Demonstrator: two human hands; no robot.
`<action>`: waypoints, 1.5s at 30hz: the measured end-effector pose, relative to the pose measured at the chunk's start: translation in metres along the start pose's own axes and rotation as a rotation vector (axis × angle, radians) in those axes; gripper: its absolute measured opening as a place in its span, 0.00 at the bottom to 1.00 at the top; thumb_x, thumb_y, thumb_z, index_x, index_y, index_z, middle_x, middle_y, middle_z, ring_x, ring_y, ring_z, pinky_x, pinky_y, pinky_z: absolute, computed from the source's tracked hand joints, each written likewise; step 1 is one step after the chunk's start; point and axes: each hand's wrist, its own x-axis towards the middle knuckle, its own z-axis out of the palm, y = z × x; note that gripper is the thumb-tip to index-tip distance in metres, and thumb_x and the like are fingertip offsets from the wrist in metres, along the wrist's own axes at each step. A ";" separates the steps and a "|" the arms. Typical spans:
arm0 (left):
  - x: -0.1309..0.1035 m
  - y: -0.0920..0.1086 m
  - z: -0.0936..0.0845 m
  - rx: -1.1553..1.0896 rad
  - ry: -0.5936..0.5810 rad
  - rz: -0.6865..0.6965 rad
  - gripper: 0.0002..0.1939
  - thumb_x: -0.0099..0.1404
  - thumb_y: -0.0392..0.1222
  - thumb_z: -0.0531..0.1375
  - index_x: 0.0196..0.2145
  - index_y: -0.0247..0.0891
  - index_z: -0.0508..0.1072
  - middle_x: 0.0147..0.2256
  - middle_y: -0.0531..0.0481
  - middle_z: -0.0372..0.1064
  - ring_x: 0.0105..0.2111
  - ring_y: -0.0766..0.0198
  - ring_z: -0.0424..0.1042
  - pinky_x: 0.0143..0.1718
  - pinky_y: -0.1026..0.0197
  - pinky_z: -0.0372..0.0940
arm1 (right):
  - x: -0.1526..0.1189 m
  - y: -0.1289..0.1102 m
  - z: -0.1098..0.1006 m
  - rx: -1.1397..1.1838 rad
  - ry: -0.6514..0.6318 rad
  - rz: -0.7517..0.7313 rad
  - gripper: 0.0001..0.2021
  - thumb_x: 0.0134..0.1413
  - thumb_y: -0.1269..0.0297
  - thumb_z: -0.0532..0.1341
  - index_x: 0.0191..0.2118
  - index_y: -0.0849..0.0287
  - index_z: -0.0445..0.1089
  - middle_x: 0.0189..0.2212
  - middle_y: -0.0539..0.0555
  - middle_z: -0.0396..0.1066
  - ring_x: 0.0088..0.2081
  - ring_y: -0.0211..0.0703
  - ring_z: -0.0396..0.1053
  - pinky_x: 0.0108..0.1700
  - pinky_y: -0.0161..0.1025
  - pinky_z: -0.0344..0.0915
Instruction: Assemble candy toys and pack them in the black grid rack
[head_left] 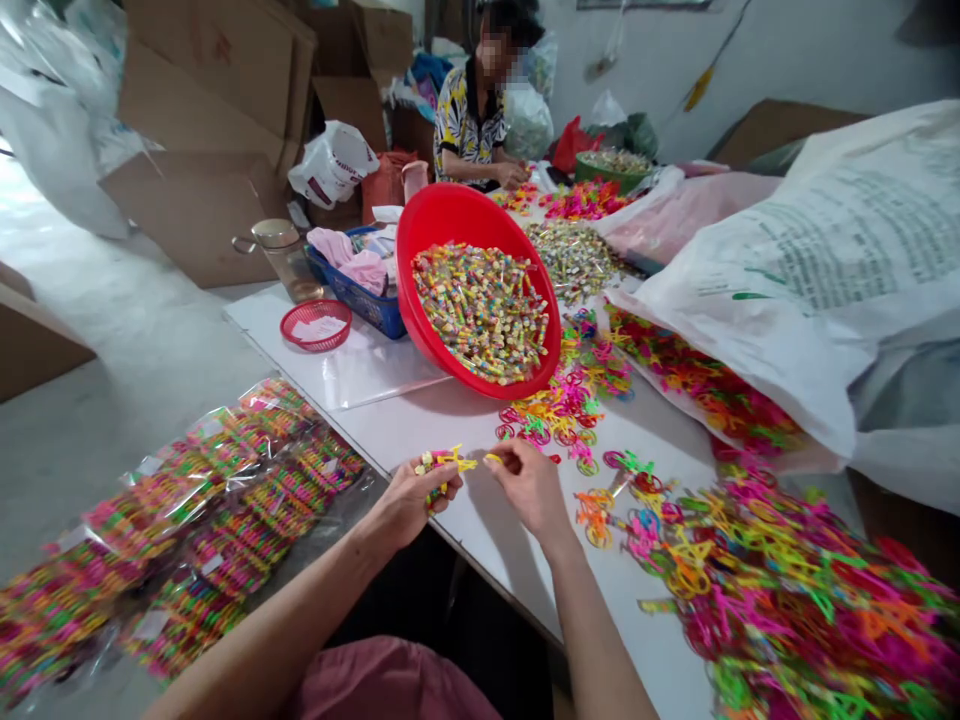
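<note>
My left hand (416, 495) is curled, fingers pinching a small yellow plastic toy piece (448, 462) w/ a bit of multicoloured stuff bunched in the palm; can't make out exactly what. My right hand (529, 480) is closed to a pinch too, thumb & forefinger on a tiny yellow bit (493, 459) just beside the toy piece. Both hands sit over the near edge of the white table (480, 520), close together, not quite touching.

Writing: the big white sack (825, 260) on the right has green print in rows, too blurred & skewed to read. A white plastic bag (334, 165) further back has red marks, also unreadable. No brand legible anywhere.

Just ahead of my hands: a red basin (420, 250), tilted toward me, full of small wrapped candies (484, 310). Loose neon plastic pieces (787, 590) spread over the table's right side, cut off at the frame's right & bottom edge. Left of the table, clear packs of coloured pieces (195, 530) lie stacked, blurry, partly out of frame. A small red basket (316, 325) & a blue crate (360, 295) sit behind the basin, crate half hidden by it. A co-worker (472, 120) sits at the far end, hands on the table, lower body hidden.
</note>
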 end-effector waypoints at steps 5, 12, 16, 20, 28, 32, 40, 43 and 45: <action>0.002 -0.010 0.012 0.033 -0.001 -0.006 0.16 0.46 0.44 0.68 0.28 0.32 0.69 0.20 0.53 0.64 0.19 0.74 0.60 0.16 0.71 0.44 | -0.034 -0.009 -0.012 0.479 0.097 0.163 0.14 0.48 0.55 0.61 0.37 0.60 0.67 0.24 0.50 0.68 0.24 0.38 0.68 0.27 0.35 0.67; -0.002 -0.022 0.025 0.158 -0.046 0.027 0.15 0.47 0.44 0.68 0.29 0.32 0.71 0.21 0.53 0.67 0.18 0.74 0.61 0.17 0.70 0.47 | -0.057 0.000 -0.001 0.676 0.139 0.213 0.13 0.48 0.57 0.62 0.38 0.59 0.67 0.23 0.49 0.71 0.26 0.40 0.71 0.30 0.37 0.70; -0.005 -0.025 0.033 0.198 -0.084 0.036 0.14 0.49 0.43 0.67 0.29 0.33 0.70 0.22 0.53 0.68 0.19 0.75 0.61 0.18 0.70 0.48 | -0.069 0.002 -0.006 0.753 0.183 0.225 0.12 0.49 0.59 0.62 0.38 0.60 0.67 0.25 0.50 0.72 0.28 0.41 0.73 0.33 0.39 0.72; -0.008 -0.025 0.042 0.230 -0.122 0.036 0.13 0.50 0.43 0.67 0.29 0.32 0.70 0.21 0.53 0.66 0.18 0.75 0.59 0.18 0.70 0.48 | -0.080 0.007 -0.012 0.764 0.261 0.228 0.12 0.50 0.59 0.62 0.39 0.59 0.67 0.26 0.51 0.73 0.29 0.41 0.73 0.33 0.38 0.72; -0.011 -0.032 0.046 0.249 -0.132 0.020 0.13 0.49 0.43 0.67 0.28 0.33 0.70 0.20 0.54 0.65 0.17 0.75 0.57 0.18 0.70 0.48 | -0.085 0.004 -0.016 0.759 0.295 0.227 0.10 0.49 0.60 0.63 0.37 0.59 0.68 0.25 0.50 0.74 0.27 0.39 0.73 0.33 0.36 0.72; -0.010 -0.036 0.047 0.160 -0.083 -0.015 0.13 0.49 0.43 0.67 0.29 0.33 0.70 0.21 0.54 0.65 0.19 0.75 0.59 0.19 0.71 0.50 | -0.086 0.002 -0.015 0.735 0.373 0.234 0.10 0.49 0.60 0.62 0.37 0.59 0.69 0.25 0.49 0.74 0.27 0.39 0.73 0.33 0.36 0.72; -0.009 -0.038 0.047 0.160 -0.140 0.035 0.11 0.51 0.41 0.66 0.28 0.33 0.70 0.19 0.57 0.61 0.18 0.76 0.55 0.19 0.71 0.49 | -0.086 0.005 -0.014 0.727 0.361 0.248 0.10 0.50 0.61 0.62 0.38 0.59 0.68 0.25 0.49 0.74 0.27 0.38 0.73 0.33 0.35 0.71; -0.010 -0.039 0.043 0.206 -0.141 0.054 0.10 0.51 0.40 0.66 0.28 0.33 0.70 0.19 0.57 0.61 0.18 0.76 0.54 0.19 0.71 0.48 | -0.088 0.004 -0.013 0.715 0.342 0.235 0.09 0.50 0.61 0.62 0.37 0.59 0.68 0.25 0.49 0.73 0.27 0.38 0.73 0.33 0.34 0.71; -0.011 -0.038 0.043 0.218 -0.135 0.057 0.10 0.51 0.41 0.66 0.28 0.33 0.70 0.19 0.57 0.60 0.18 0.76 0.54 0.20 0.71 0.49 | -0.089 0.002 -0.011 0.699 0.341 0.229 0.09 0.51 0.61 0.61 0.37 0.59 0.68 0.24 0.50 0.73 0.26 0.38 0.73 0.32 0.34 0.71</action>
